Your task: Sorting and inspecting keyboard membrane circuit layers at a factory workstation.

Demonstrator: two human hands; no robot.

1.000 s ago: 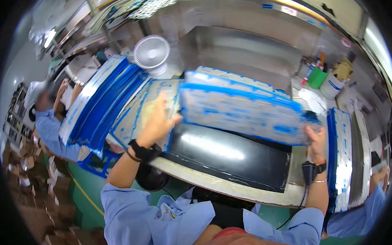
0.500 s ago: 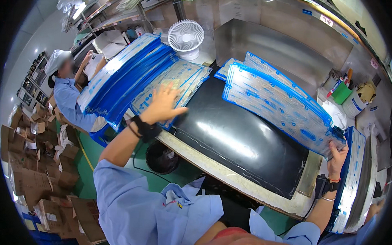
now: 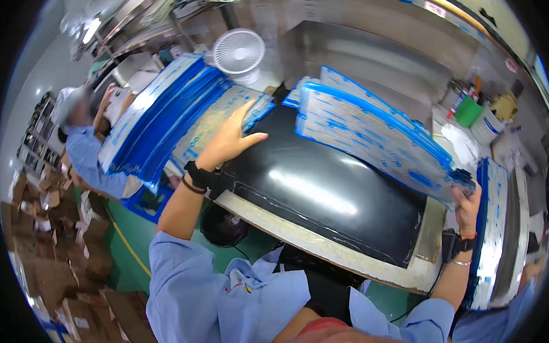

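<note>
My right hand (image 3: pixel 467 202) grips the right end of a long, thin, translucent panel (image 3: pixel 372 138) with blue edges and blue patches. The panel is held tilted above the black mat (image 3: pixel 322 179), its far left end spread from a similar panel (image 3: pixel 344 83) behind it. My left hand (image 3: pixel 230 140) is open, thumb spread, at the right edge of a fanned stack of like blue-edged panels (image 3: pixel 168 107). Whether its fingertips touch the top panel I cannot tell.
A white fan (image 3: pixel 238 54) stands behind the stack. More upright panels (image 3: pixel 489 233) are at the right edge, near a green holder (image 3: pixel 468 112) and a white tub (image 3: pixel 486 125). Left are a co-worker (image 3: pixel 85 141) and cardboard boxes (image 3: pixel 54 242); a black bin (image 3: pixel 224 224) is below the table.
The view has shifted, so the scene sits further left. My left hand has moved right across the stack to its edge, fingers now pointing away. My right hand keeps its grip on the panel.
</note>
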